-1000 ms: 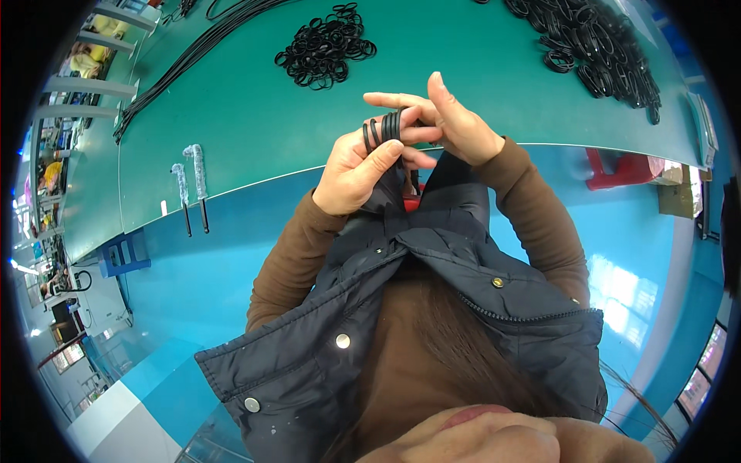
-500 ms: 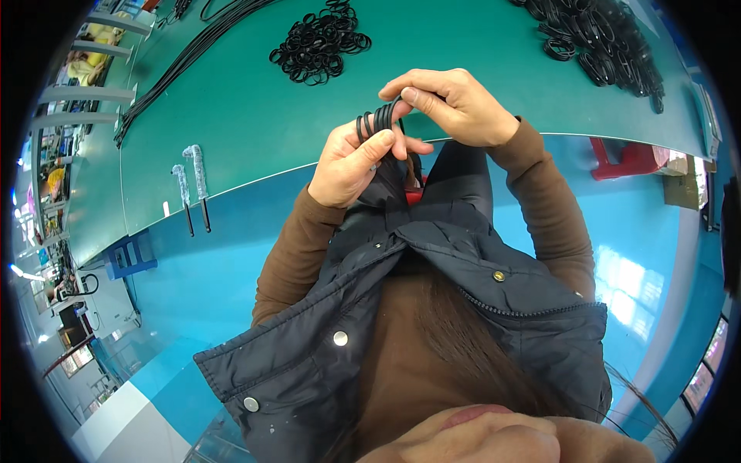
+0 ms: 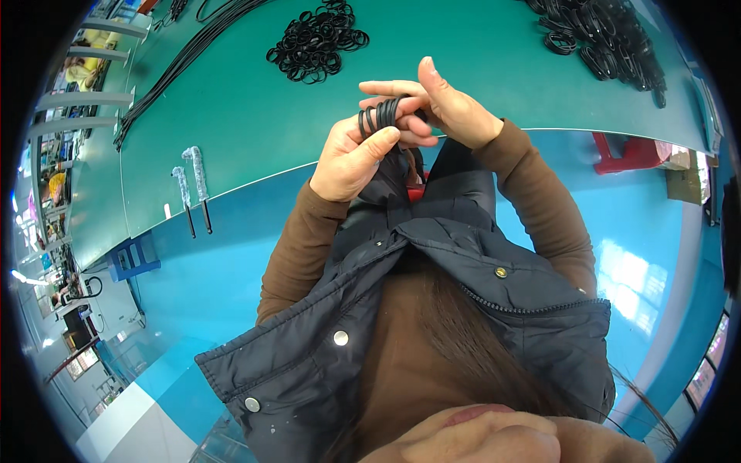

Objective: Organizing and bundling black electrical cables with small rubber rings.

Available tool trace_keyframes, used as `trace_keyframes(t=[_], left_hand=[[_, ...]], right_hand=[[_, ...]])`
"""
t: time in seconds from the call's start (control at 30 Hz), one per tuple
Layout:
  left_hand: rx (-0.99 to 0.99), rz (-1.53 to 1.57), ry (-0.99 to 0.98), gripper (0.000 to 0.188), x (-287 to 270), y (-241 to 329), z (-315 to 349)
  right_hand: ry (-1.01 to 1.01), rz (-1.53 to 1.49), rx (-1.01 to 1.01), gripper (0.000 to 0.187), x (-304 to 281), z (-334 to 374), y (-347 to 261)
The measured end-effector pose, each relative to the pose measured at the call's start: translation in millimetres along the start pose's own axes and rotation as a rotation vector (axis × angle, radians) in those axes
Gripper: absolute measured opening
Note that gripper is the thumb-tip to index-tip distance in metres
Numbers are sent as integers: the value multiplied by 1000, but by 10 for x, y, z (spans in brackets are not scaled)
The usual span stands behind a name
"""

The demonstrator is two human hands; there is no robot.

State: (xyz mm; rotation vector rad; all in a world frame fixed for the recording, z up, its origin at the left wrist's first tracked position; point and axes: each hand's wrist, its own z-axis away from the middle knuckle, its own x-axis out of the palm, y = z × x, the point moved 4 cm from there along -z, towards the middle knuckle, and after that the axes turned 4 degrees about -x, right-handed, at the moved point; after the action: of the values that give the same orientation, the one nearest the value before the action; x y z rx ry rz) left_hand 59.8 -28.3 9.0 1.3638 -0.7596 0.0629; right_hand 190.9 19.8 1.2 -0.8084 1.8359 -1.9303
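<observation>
Loops of black cord (image 3: 382, 116), at least five counted, side by side around fingers of the left hand (image 3: 349, 160), toward twelve o'clock from the middle of the view; one winding or separate rings, cannot tell. Left thumb laid against the near side of the loops, tip aimed at two o'clock. Right hand (image 3: 467, 116) just beside, at one o'clock, spread wide: thumb raised toward eleven, index finger stretched toward nine above the loops, a broad gap between. Remaining fingers of both hands overlapping, so contact of the right ones with the loops hard to tell. Two brown sleeves (image 3: 305, 247), one per forearm. Both hands near the close edge of one green table (image 3: 255, 131). On it, one heap of small black rings (image 3: 316, 46) at half past eleven, dozens, too tangled for an exact count; one pile of larger black coils (image 3: 606, 38) between one and two, likewise past counting; one bundle of long black cables (image 3: 181, 62) between ten and eleven; two film-wrapped hooked tools (image 3: 198, 174) between nine and ten, black handles jutting past the edge. Off the table, one blue stool (image 3: 135, 260) just below nine; one red stool (image 3: 641, 154) at half past two, one cardboard box (image 3: 685, 185) beside it toward three.
</observation>
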Motion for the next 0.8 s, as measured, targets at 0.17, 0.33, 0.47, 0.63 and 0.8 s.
trace_keyframes(t=[0.17,0.33,0.47,0.63,0.8], left_hand=[[53,-77,-143,19,-97,-42,-62],[-16,-181,-166,17,-193,-128,-82],[26,-357,-126,12,-226,-166,-102],[-41,-323,-44,11,-241,-175,-104],[-35,-320,-16,14,-228,-141,-102]], right_hand=[[-165,-316,65,56,117,41,8],[-70,-509,21,48,196,14,27],[17,-164,80,42,237,-31,71],[83,-58,167,33,206,-29,88],[119,-62,29,27,167,-92,199]])
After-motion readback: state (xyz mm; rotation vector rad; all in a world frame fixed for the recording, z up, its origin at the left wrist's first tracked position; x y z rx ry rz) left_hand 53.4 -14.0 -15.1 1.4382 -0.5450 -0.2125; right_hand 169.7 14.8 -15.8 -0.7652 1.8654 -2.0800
